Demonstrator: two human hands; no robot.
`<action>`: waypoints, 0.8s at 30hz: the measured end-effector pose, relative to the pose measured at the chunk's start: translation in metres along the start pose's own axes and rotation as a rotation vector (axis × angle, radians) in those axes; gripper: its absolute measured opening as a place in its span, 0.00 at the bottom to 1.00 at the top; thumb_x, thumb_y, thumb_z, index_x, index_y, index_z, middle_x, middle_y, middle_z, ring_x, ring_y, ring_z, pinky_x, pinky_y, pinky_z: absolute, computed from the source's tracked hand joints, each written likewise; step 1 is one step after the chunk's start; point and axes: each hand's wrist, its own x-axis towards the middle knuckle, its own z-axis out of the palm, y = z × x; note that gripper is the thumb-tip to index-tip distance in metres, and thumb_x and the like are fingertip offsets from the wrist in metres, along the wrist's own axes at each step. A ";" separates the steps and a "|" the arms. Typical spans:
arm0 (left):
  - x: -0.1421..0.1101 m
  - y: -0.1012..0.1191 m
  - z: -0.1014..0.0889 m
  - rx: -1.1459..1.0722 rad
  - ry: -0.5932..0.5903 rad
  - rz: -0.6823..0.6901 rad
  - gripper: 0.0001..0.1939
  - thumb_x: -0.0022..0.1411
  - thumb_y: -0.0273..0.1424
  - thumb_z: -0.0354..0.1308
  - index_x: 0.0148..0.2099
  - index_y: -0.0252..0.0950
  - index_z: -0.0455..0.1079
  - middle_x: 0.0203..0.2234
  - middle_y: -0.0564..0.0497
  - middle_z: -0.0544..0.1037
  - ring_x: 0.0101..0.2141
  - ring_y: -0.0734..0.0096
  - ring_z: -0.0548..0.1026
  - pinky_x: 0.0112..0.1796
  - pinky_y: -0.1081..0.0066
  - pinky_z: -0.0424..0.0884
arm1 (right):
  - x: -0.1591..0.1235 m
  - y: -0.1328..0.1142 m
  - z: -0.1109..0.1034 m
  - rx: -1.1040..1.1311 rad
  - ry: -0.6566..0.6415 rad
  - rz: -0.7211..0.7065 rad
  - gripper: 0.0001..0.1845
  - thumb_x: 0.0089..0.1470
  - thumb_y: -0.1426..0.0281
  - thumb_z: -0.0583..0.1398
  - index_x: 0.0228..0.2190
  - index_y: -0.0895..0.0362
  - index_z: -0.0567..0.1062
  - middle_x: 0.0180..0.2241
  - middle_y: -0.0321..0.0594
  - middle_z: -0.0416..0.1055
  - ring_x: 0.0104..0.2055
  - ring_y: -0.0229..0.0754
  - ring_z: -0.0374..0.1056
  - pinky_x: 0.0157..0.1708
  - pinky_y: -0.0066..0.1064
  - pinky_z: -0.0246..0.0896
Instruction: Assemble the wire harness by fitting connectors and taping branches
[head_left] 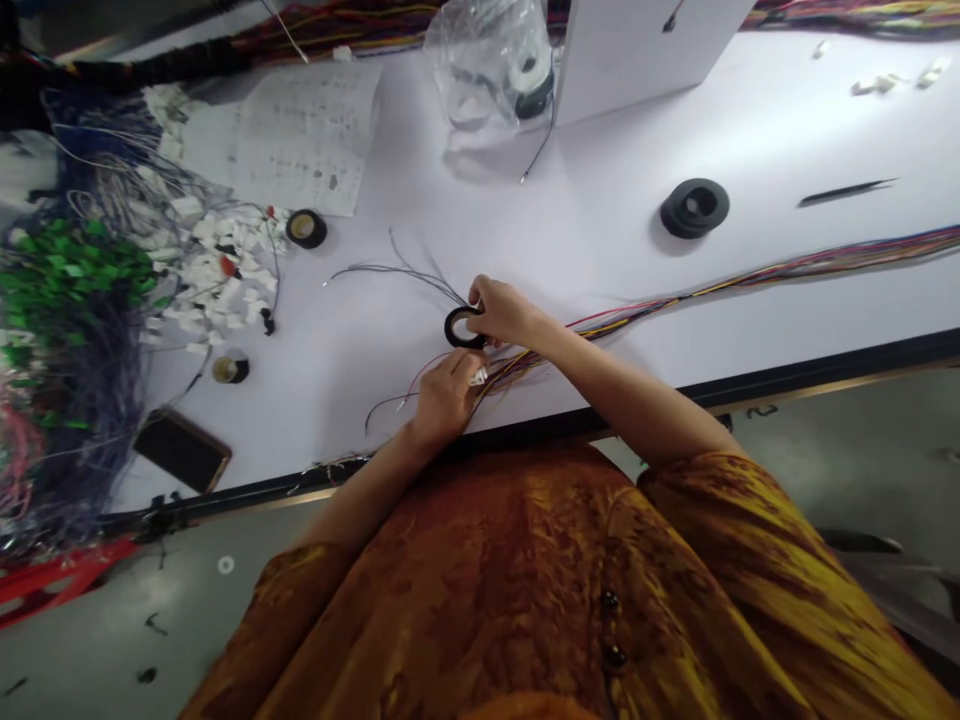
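Observation:
In the head view, my right hand (504, 312) is closed on a roll of black tape (452, 330), with the thumb and fingers on the roll's right side. Just below it, my left hand (444, 393) is closed around wires, and a small white connector (480, 375) shows at its fingers. The wire bundle (637, 312), in red, yellow, black and other colours, runs from my hands to the right along the table. Loose grey wire ends (405, 272) fan out to the upper left of the tape roll. What lies inside my left fingers is partly hidden.
Heaps of green connectors (75, 265) and white connectors (225, 265) with wires cover the left side. A phone (182, 448), a tape roll (306, 229), a printed sheet (292, 130), a plastic bag (487, 60), a black ring-shaped roll (694, 208) and tweezers (846, 192) lie about.

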 end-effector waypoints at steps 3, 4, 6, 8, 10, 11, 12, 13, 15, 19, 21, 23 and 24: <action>-0.001 -0.006 0.000 -0.079 0.114 -0.064 0.07 0.64 0.29 0.57 0.43 0.39 0.76 0.37 0.45 0.79 0.41 0.62 0.76 0.45 0.66 0.71 | -0.006 0.011 -0.003 -0.063 0.196 -0.090 0.18 0.42 0.76 0.62 0.37 0.54 0.64 0.31 0.39 0.69 0.29 0.38 0.64 0.27 0.31 0.60; -0.001 -0.008 0.000 -0.103 0.160 -0.087 0.06 0.65 0.30 0.58 0.42 0.39 0.76 0.36 0.46 0.80 0.40 0.62 0.76 0.45 0.67 0.71 | -0.010 0.014 -0.006 -0.074 0.252 -0.108 0.18 0.43 0.76 0.61 0.38 0.54 0.64 0.35 0.40 0.70 0.31 0.38 0.64 0.29 0.31 0.61; 0.000 -0.011 0.001 -0.145 0.253 -0.148 0.07 0.66 0.34 0.58 0.40 0.38 0.76 0.34 0.47 0.80 0.37 0.65 0.77 0.43 0.67 0.72 | -0.022 0.019 -0.013 -0.066 0.324 -0.117 0.17 0.44 0.75 0.60 0.39 0.55 0.65 0.39 0.42 0.71 0.33 0.37 0.64 0.31 0.30 0.61; 0.003 -0.014 0.003 -0.214 0.345 -0.220 0.10 0.68 0.37 0.57 0.39 0.37 0.75 0.31 0.48 0.79 0.34 0.69 0.77 0.41 0.69 0.73 | -0.036 0.020 -0.020 -0.044 0.361 -0.124 0.16 0.45 0.75 0.58 0.39 0.55 0.67 0.38 0.39 0.71 0.31 0.36 0.63 0.31 0.30 0.60; 0.008 -0.015 0.006 -0.351 0.359 -0.284 0.12 0.68 0.40 0.57 0.40 0.37 0.74 0.32 0.49 0.80 0.33 0.71 0.79 0.38 0.70 0.75 | -0.050 0.018 -0.024 -0.043 0.401 -0.144 0.16 0.45 0.75 0.58 0.40 0.56 0.69 0.33 0.36 0.68 0.28 0.34 0.60 0.31 0.31 0.59; 0.012 -0.015 0.008 -0.430 0.328 -0.301 0.13 0.67 0.41 0.59 0.41 0.37 0.74 0.34 0.49 0.80 0.34 0.71 0.80 0.38 0.71 0.75 | -0.057 0.016 -0.026 -0.046 0.421 -0.152 0.18 0.45 0.76 0.57 0.42 0.56 0.70 0.31 0.34 0.67 0.27 0.33 0.59 0.31 0.32 0.59; 0.017 -0.015 0.010 -0.496 0.279 -0.308 0.14 0.65 0.42 0.60 0.42 0.37 0.74 0.35 0.49 0.80 0.34 0.71 0.80 0.37 0.71 0.76 | -0.064 0.014 -0.027 -0.048 0.432 -0.158 0.20 0.46 0.76 0.57 0.44 0.56 0.70 0.30 0.33 0.65 0.26 0.33 0.58 0.32 0.33 0.60; 0.022 -0.015 0.011 -0.539 0.224 -0.310 0.14 0.64 0.43 0.61 0.43 0.37 0.74 0.35 0.49 0.80 0.35 0.70 0.81 0.36 0.71 0.77 | -0.071 0.013 -0.028 -0.047 0.434 -0.164 0.23 0.47 0.76 0.57 0.47 0.56 0.70 0.30 0.33 0.64 0.26 0.33 0.58 0.32 0.33 0.60; 0.033 -0.015 0.012 -0.564 0.148 -0.312 0.15 0.63 0.44 0.61 0.40 0.36 0.74 0.32 0.48 0.80 0.31 0.72 0.80 0.31 0.74 0.76 | -0.084 0.012 -0.028 -0.034 0.423 -0.178 0.26 0.49 0.76 0.57 0.52 0.56 0.69 0.30 0.34 0.63 0.26 0.34 0.59 0.32 0.34 0.62; 0.056 -0.010 0.007 -0.565 0.123 -0.348 0.17 0.65 0.46 0.58 0.38 0.35 0.71 0.30 0.49 0.81 0.16 0.81 0.71 0.15 0.77 0.63 | -0.109 0.018 -0.007 0.008 0.420 -0.231 0.27 0.54 0.73 0.57 0.57 0.55 0.67 0.35 0.39 0.68 0.30 0.37 0.65 0.33 0.34 0.66; 0.065 -0.005 0.001 -0.537 0.103 -0.343 0.16 0.65 0.44 0.59 0.37 0.35 0.70 0.31 0.50 0.82 0.12 0.84 0.66 0.12 0.78 0.58 | -0.115 0.026 0.017 0.041 0.428 -0.252 0.27 0.56 0.71 0.58 0.58 0.55 0.66 0.39 0.42 0.72 0.33 0.39 0.67 0.35 0.34 0.68; 0.071 0.001 -0.005 -0.495 0.063 -0.335 0.15 0.66 0.42 0.59 0.35 0.35 0.70 0.28 0.51 0.81 0.11 0.84 0.66 0.12 0.78 0.58 | -0.116 0.034 0.040 0.097 0.395 -0.262 0.29 0.57 0.69 0.57 0.60 0.55 0.64 0.43 0.45 0.74 0.32 0.38 0.68 0.34 0.32 0.68; 0.072 0.004 -0.007 -0.480 0.048 -0.337 0.15 0.66 0.41 0.59 0.34 0.34 0.70 0.26 0.51 0.80 0.12 0.83 0.67 0.13 0.79 0.60 | -0.115 0.038 0.048 0.121 0.350 -0.269 0.31 0.57 0.69 0.57 0.61 0.55 0.62 0.45 0.46 0.74 0.31 0.36 0.68 0.33 0.31 0.69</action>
